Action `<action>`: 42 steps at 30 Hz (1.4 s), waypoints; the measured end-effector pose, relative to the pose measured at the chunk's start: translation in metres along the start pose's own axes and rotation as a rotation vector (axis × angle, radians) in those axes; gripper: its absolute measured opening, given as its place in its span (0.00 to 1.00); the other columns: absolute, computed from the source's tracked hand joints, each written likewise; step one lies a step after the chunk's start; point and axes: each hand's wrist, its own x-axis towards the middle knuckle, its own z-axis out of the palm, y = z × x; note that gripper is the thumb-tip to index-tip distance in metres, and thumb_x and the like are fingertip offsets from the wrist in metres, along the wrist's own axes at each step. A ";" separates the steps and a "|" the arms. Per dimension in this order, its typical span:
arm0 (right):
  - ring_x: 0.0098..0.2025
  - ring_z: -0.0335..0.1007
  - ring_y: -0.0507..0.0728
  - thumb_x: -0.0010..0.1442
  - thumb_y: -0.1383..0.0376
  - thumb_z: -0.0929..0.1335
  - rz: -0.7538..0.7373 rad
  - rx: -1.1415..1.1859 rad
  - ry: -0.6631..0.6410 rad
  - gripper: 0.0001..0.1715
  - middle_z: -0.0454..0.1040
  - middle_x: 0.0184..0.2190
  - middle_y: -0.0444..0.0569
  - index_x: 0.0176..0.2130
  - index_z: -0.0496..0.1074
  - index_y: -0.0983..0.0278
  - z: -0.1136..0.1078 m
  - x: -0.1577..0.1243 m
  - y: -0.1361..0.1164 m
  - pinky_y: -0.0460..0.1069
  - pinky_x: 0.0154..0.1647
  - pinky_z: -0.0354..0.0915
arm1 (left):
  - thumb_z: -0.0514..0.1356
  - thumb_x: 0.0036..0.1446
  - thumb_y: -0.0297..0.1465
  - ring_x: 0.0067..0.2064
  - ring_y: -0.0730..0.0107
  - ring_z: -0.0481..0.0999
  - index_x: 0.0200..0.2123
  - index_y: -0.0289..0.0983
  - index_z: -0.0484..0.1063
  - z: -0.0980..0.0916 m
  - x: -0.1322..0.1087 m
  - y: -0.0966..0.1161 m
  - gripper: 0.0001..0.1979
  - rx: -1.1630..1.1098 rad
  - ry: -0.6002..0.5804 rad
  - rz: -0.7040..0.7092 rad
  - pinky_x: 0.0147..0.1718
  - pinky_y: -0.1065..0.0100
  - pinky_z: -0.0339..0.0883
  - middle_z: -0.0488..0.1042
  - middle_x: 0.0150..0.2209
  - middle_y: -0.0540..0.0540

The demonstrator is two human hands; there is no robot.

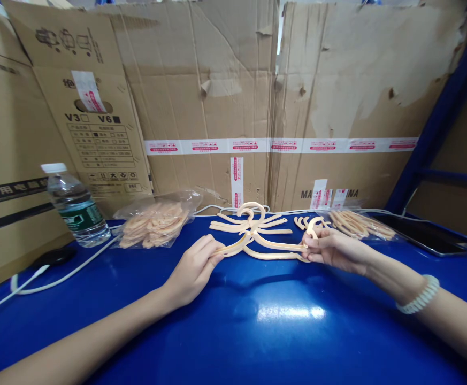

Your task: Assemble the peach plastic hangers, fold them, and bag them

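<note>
A peach-coloured clothes hanger (pixel 277 246) is held low over the blue table between my two hands. My left hand (pixel 196 267) is closed, pinching the tip of the hanger's left arm. My right hand (pixel 331 250) is closed at the tip of the right arm, its thumb and fingertips meeting there. A curved hook piece (pixel 314 224) rises at the right fingertips; whether they grip it too I cannot tell. Behind the hanger, several loose hanger arms (pixel 225 227) lie spread out. More small hook pieces (pixel 299 222) lie just beyond my right hand.
Clear bags of peach pieces lie on the left (pixel 153 222) and right (pixel 357 224). A water bottle (pixel 78 208) stands at the left near a black device (pixel 54 256) and white cables. A dark phone or tablet (pixel 421 235) lies right. Cardboard (pixel 209 107) walls the back.
</note>
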 end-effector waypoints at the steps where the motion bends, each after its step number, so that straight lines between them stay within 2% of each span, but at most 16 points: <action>1: 0.29 0.74 0.52 0.43 0.63 0.79 -0.021 -0.007 0.008 0.17 0.75 0.24 0.45 0.25 0.69 0.65 0.000 0.000 0.001 0.47 0.36 0.71 | 0.46 0.68 0.32 0.39 0.64 0.69 0.40 0.37 0.70 0.000 0.000 0.000 0.14 0.002 0.001 0.001 0.40 0.65 0.64 0.69 0.36 0.45; 5: 0.27 0.74 0.53 0.42 0.61 0.79 -0.097 -0.069 0.069 0.19 0.76 0.23 0.48 0.25 0.68 0.64 0.005 0.000 0.004 0.47 0.31 0.70 | 0.46 0.68 0.32 0.39 0.64 0.69 0.40 0.37 0.70 0.000 0.000 -0.001 0.13 0.001 0.002 -0.003 0.40 0.65 0.63 0.69 0.36 0.45; 10: 0.27 0.74 0.56 0.40 0.59 0.80 -0.162 -0.120 0.166 0.22 0.76 0.23 0.49 0.25 0.68 0.64 0.012 -0.002 0.005 0.50 0.30 0.71 | 0.47 0.68 0.30 0.40 0.65 0.69 0.42 0.36 0.70 0.001 -0.002 -0.001 0.12 -0.010 -0.010 -0.005 0.41 0.66 0.62 0.68 0.37 0.45; 17: 0.24 0.72 0.54 0.40 0.59 0.80 -0.282 -0.095 0.218 0.24 0.73 0.21 0.44 0.25 0.66 0.65 0.015 -0.001 0.009 0.48 0.25 0.67 | 0.47 0.68 0.29 0.38 0.66 0.68 0.39 0.36 0.69 0.001 -0.001 -0.001 0.12 -0.016 0.001 -0.017 0.40 0.67 0.62 0.68 0.35 0.46; 27: 0.22 0.70 0.53 0.36 0.58 0.81 -0.279 -0.101 0.246 0.25 0.70 0.20 0.43 0.24 0.66 0.64 0.017 -0.001 0.009 0.49 0.24 0.65 | 0.47 0.68 0.29 0.40 0.65 0.69 0.42 0.36 0.69 0.002 -0.002 -0.002 0.11 0.003 0.011 0.006 0.41 0.67 0.63 0.69 0.37 0.46; 32: 0.24 0.69 0.53 0.41 0.60 0.80 -0.282 -0.074 0.199 0.20 0.70 0.21 0.44 0.25 0.69 0.65 0.016 0.000 0.010 0.48 0.25 0.64 | 0.47 0.68 0.30 0.43 0.64 0.70 0.46 0.37 0.69 0.002 -0.002 -0.002 0.12 -0.006 0.011 -0.005 0.43 0.65 0.63 0.71 0.41 0.45; 36: 0.28 0.69 0.53 0.46 0.59 0.78 -0.281 -0.010 0.165 0.17 0.71 0.25 0.46 0.33 0.75 0.65 0.019 -0.001 0.004 0.48 0.28 0.67 | 0.47 0.67 0.31 0.44 0.63 0.72 0.50 0.38 0.66 0.000 -0.002 -0.002 0.13 -0.024 0.025 -0.079 0.43 0.65 0.63 0.73 0.44 0.44; 39: 0.31 0.68 0.52 0.47 0.56 0.77 -0.310 0.041 0.204 0.18 0.73 0.32 0.47 0.36 0.77 0.63 0.012 -0.001 -0.003 0.46 0.31 0.69 | 0.47 0.67 0.32 0.41 0.64 0.72 0.48 0.38 0.67 -0.008 0.001 -0.004 0.12 0.011 0.024 -0.109 0.41 0.65 0.63 0.74 0.41 0.46; 42: 0.30 0.68 0.52 0.46 0.54 0.77 -0.353 -0.039 0.267 0.17 0.73 0.29 0.45 0.35 0.77 0.61 -0.008 -0.002 -0.012 0.46 0.31 0.69 | 0.46 0.68 0.33 0.40 0.63 0.72 0.45 0.38 0.68 -0.020 0.006 -0.009 0.13 0.123 0.003 -0.070 0.41 0.63 0.63 0.75 0.39 0.46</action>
